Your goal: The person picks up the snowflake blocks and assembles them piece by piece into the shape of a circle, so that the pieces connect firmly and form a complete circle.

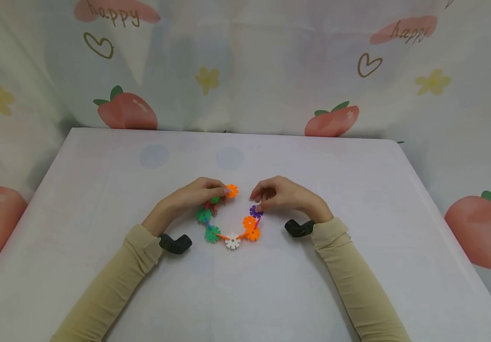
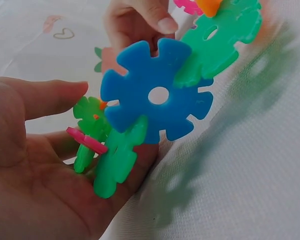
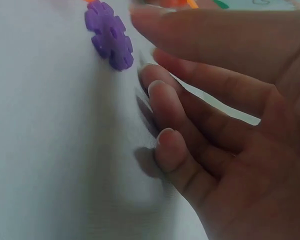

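A chain of notched plastic snowflake discs curves in a U on the table, with green discs (image 1: 212,233), a blue disc (image 2: 140,75), a white disc (image 1: 232,242), orange discs (image 1: 252,234) and a purple disc (image 3: 109,35). My left hand (image 1: 200,194) holds the chain's left end, thumb against an orange disc (image 1: 232,191); its fingers pass beneath the green and pink pieces in the left wrist view. By the purple end is my right hand (image 1: 286,194), its fingers loosely bent. The right wrist view shows a gap between its thumb and the purple disc.
A white cloth covers the table (image 1: 100,156). Behind it hangs a curtain (image 1: 262,71) printed with peaches, flowers and hearts. A black wrist device (image 1: 176,243) sits at the left cuff, and another black device (image 1: 298,228) at the right cuff.
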Motion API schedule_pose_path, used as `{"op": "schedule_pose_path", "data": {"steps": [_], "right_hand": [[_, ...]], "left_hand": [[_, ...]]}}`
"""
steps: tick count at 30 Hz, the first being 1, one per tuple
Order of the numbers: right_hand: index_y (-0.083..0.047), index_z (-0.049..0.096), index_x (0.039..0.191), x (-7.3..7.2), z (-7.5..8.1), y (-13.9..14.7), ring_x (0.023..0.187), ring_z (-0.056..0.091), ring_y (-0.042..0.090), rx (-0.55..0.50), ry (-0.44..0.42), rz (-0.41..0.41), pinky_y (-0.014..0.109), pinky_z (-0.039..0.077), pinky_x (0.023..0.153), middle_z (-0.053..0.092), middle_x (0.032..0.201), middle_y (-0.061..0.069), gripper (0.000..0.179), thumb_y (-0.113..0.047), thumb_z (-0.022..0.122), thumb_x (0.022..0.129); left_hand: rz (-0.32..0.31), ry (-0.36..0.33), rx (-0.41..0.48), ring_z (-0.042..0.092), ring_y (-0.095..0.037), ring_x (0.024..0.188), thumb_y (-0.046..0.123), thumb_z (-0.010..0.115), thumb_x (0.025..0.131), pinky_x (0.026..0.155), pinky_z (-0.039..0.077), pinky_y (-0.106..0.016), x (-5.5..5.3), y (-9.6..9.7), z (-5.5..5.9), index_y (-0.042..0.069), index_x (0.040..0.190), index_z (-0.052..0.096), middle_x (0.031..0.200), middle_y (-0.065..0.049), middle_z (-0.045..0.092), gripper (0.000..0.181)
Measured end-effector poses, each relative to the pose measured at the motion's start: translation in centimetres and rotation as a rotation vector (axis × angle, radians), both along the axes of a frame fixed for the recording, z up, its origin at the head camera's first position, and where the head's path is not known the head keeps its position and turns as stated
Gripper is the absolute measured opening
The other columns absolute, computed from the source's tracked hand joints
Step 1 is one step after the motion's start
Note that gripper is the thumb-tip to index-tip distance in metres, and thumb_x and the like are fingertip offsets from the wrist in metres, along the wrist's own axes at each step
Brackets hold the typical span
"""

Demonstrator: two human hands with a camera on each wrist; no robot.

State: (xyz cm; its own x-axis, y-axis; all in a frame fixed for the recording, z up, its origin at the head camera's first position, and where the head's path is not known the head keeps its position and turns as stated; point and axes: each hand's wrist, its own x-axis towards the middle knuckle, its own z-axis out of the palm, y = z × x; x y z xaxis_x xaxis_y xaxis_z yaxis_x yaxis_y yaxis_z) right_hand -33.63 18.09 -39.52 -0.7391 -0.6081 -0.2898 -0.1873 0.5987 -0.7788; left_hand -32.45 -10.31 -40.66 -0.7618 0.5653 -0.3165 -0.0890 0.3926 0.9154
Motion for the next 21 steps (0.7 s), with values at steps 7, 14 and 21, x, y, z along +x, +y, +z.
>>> {"op": "schedule_pose_path", "data": {"steps": [7, 14, 21], "right_hand": [[-0.012, 0.073, 0.108, 0.6, 0.37, -0.13, 0.094, 0.055, 0.022, 0.073, 0.019, 0.032, 0.033, 0.047, 0.086, 0.064, 0.102, 0.005, 0.027, -0.004, 0.081, 0.083], [-0.009, 0.069, 0.101, 0.57, 0.11, -0.55, 0.09, 0.055, 0.02, 0.098, 0.079, 0.042, 0.03, 0.048, 0.082, 0.063, 0.097, 0.004, 0.023, -0.005, 0.081, 0.083], [-0.011, 0.065, 0.093, 0.33, -0.22, -0.69, 0.077, 0.055, 0.017, 0.109, 0.149, -0.02, 0.029, 0.047, 0.073, 0.062, 0.082, 0.001, 0.026, -0.02, 0.087, 0.083]], "left_hand": [[-0.008, 0.009, 0.0, 0.059, -0.021, 0.075, 0.031, 0.053, 0.107, 0.085, 0.047, -0.032, -0.04, 0.08, -0.08, 0.001, 0.115, 0.066, 0.087, -0.009, 0.065, 0.034], [-0.006, -0.018, 0.036, 0.065, -0.021, 0.078, 0.029, 0.051, 0.108, 0.085, 0.053, -0.03, -0.01, 0.0, -0.1, -0.001, 0.115, 0.064, 0.09, -0.011, 0.066, 0.034], [0.012, -0.053, 0.089, 0.067, -0.02, 0.077, 0.021, 0.047, 0.11, 0.082, 0.056, -0.028, 0.02, 0.27, -0.17, -0.006, 0.118, 0.061, 0.093, -0.012, 0.066, 0.032]]}}
